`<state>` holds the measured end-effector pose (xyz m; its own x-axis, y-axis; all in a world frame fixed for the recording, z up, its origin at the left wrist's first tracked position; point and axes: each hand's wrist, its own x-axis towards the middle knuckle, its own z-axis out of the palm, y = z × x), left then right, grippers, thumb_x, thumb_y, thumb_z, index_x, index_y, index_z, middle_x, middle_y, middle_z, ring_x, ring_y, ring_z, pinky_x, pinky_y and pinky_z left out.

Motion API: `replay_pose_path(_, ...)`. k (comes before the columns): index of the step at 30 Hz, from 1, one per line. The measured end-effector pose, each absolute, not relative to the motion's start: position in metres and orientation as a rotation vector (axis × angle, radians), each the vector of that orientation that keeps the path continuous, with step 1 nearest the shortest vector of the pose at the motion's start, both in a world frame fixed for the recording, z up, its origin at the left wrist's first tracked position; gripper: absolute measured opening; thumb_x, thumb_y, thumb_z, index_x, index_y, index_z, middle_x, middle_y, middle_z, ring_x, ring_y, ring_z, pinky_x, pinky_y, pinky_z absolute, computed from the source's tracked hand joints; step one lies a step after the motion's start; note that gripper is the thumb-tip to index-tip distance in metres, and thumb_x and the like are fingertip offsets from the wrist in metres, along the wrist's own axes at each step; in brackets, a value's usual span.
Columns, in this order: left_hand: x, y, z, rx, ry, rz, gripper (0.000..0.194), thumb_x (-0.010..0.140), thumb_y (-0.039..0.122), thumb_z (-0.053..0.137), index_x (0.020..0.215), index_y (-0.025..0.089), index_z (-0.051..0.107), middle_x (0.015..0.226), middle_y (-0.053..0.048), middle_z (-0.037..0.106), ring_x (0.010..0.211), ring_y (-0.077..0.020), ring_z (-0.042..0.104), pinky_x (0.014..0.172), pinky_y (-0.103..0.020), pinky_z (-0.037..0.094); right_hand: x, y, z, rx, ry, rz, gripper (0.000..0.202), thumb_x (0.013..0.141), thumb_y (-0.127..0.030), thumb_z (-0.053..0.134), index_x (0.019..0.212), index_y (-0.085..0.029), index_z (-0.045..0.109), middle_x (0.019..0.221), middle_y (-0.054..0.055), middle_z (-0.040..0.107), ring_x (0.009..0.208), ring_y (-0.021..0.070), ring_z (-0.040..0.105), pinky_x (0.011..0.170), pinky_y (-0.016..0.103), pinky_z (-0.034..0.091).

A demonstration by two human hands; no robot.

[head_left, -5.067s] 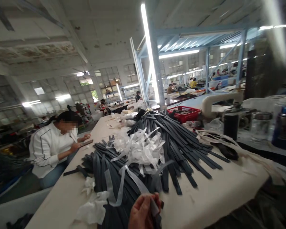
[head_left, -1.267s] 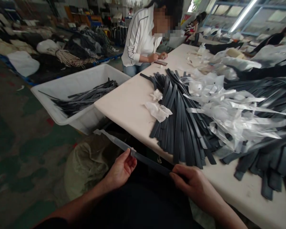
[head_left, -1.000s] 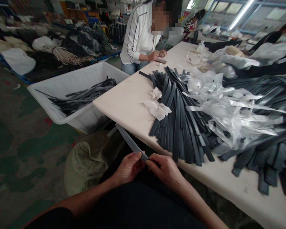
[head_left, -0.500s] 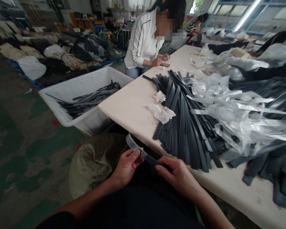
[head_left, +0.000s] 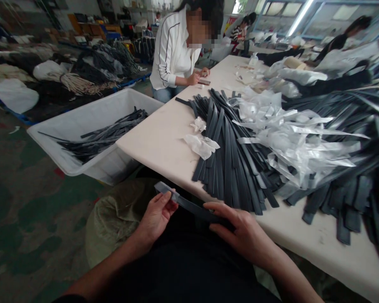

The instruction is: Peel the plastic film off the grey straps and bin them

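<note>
A dark flat strap (head_left: 192,207) stretches between my two hands, just off the near edge of the table. My left hand (head_left: 158,212) pinches it close to its far end, where a clear plastic sleeve (head_left: 164,189) covers the tip. My right hand (head_left: 235,227) has its thumb and fingers around the strap further along. Past my right hand the strap is lost against my dark clothing. On the table beside my hands lies a fanned pile of similar dark straps (head_left: 227,164).
The pale table (head_left: 154,143) carries a heap of clear plastic strips (head_left: 297,143) and crumpled white scraps (head_left: 202,145). A white bin (head_left: 76,120) with dark strips stands at left. Below it is a greenish sack (head_left: 113,219). A person in a white jacket (head_left: 173,50) works across the table.
My view has swung right. My right hand has slid along the strap away from my left, leaving more of it bare between them, and the plastic-covered end has straightened.
</note>
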<state>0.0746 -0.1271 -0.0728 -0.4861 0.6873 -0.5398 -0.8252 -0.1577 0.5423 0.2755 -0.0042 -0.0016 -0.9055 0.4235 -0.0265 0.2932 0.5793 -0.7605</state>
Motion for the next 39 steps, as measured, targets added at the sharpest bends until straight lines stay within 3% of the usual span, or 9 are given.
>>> replay_pose_path(2,0.066,-0.126,-0.072,-0.28,1.003,1.841,0.022,0.065,0.018,0.09,0.08,0.014,0.074,0.074,-0.002,0.074,0.062,-0.0114,0.066,0.058,-0.022,0.058,0.297,-0.006,0.004,-0.476,-2.617,1.179,0.046,0.091,-0.019,0.064,0.135,-0.028,0.052,0.102,0.002,0.072,0.086,0.0175,0.069,0.075,0.027,0.053)
replay_pose_path(5,0.065,-0.121,-0.068,-0.382,1.027,1.793,0.007,0.078,0.011,0.078,0.077,0.014,0.071,0.07,-0.001,0.073,0.057,-0.0109,0.066,0.054,-0.022,0.057,0.311,-0.011,0.01,-0.27,-2.528,1.053,0.032,0.096,-0.019,0.062,0.127,-0.025,0.057,0.092,0.002,0.071,0.081,0.0149,0.068,0.071,0.024,0.053)
replay_pose_path(12,0.082,-0.114,-0.052,-0.476,1.03,1.579,0.02,0.096,0.013,0.054,0.083,0.012,0.07,0.066,-0.003,0.071,0.053,-0.0102,0.066,0.052,-0.02,0.056,0.287,-0.014,0.013,-0.027,-2.423,0.848,0.015,0.1,-0.025,0.058,0.113,-0.018,0.063,0.094,0.005,0.073,0.08,0.0132,0.069,0.072,0.023,0.054)
replay_pose_path(18,0.078,-0.123,-0.047,-0.473,1.074,1.614,0.024,0.097,0.013,0.052,0.08,0.013,0.069,0.065,-0.001,0.07,0.051,-0.0109,0.065,0.049,-0.022,0.055,0.293,-0.013,0.024,0.109,-2.521,0.848,0.018,0.103,-0.02,0.052,0.118,-0.015,0.06,0.095,0.007,0.074,0.088,0.0159,0.069,0.08,0.029,0.053)
replay_pose_path(26,0.089,-0.129,-0.052,-0.363,0.982,1.493,0.013,0.091,0.011,0.062,0.083,0.013,0.072,0.069,-0.002,0.071,0.055,-0.0122,0.066,0.053,-0.024,0.057,0.28,-0.011,0.009,0.116,-2.533,0.64,0.025,0.105,-0.018,0.041,0.109,-0.015,0.065,0.079,0.003,0.07,0.066,0.0144,0.062,0.06,0.029,0.046)
replay_pose_path(28,0.091,-0.131,-0.057,-0.263,0.943,1.46,0.001,0.085,0.014,0.072,0.084,0.013,0.073,0.07,-0.002,0.071,0.057,-0.0125,0.066,0.056,-0.024,0.058,0.267,-0.008,0.0,0.045,-2.499,0.582,0.023,0.103,-0.02,0.045,0.108,-0.02,0.068,0.093,0.005,0.071,0.075,0.015,0.064,0.067,0.029,0.049)
replay_pose_path(30,0.092,-0.134,-0.061,-0.149,0.889,1.441,0.01,0.079,0.017,0.079,0.085,0.013,0.073,0.073,-0.002,0.072,0.061,-0.0134,0.067,0.059,-0.024,0.058,0.255,-0.007,-0.007,0.03,-2.477,0.556,0.021,0.102,-0.022,0.049,0.106,-0.023,0.069,0.114,0.008,0.07,0.098,0.0191,0.065,0.083,0.033,0.052)
replay_pose_path(33,0.093,-0.137,-0.062,-0.034,0.776,1.462,0.01,0.08,0.018,0.076,0.088,0.013,0.073,0.085,-0.005,0.075,0.072,-0.0153,0.07,0.067,-0.025,0.059,0.242,-0.007,-0.012,0.165,-2.435,0.663,0.021,0.103,-0.02,0.047,0.107,-0.019,0.067,0.121,0.009,0.07,0.113,0.0205,0.062,0.097,0.037,0.05)
replay_pose_path(39,0.065,-0.139,-0.059,-0.32,0.749,1.587,0.036,0.098,0.024,0.045,0.125,0.006,0.059,0.111,-0.019,0.073,0.099,-0.024,0.072,0.084,-0.036,0.06,0.255,-0.007,0.0,0.086,-2.344,1.216,0.016,0.101,-0.025,0.055,0.1,-0.017,0.069,0.084,0.004,0.073,0.076,0.0141,0.068,0.074,0.027,0.052)
